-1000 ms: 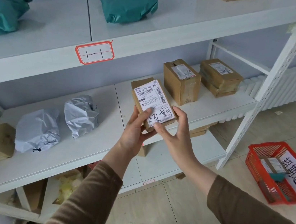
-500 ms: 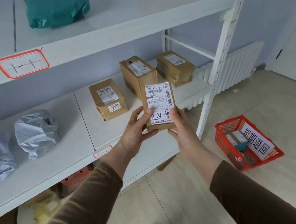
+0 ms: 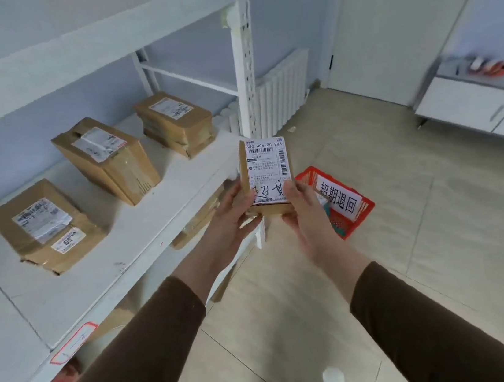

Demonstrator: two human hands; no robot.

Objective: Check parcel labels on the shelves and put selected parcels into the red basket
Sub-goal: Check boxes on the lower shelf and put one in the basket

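Both hands hold one small brown cardboard parcel [image 3: 267, 185] upright in mid-air, white printed label facing the camera. The left hand [image 3: 231, 217] closes its fingers around the lower left edge; the right hand [image 3: 302, 206] closes its fingers around the lower right edge. The red plastic mesh basket [image 3: 342, 201] sits on the tiled floor [image 3: 410, 234] directly behind the parcel. Three brown cardboard boxes [image 3: 105, 158] rest on the white metal shelf [image 3: 141, 237] at left

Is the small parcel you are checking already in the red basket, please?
Not yet: the small parcel is held upright by the left hand and right hand, above the red basket on the floor.
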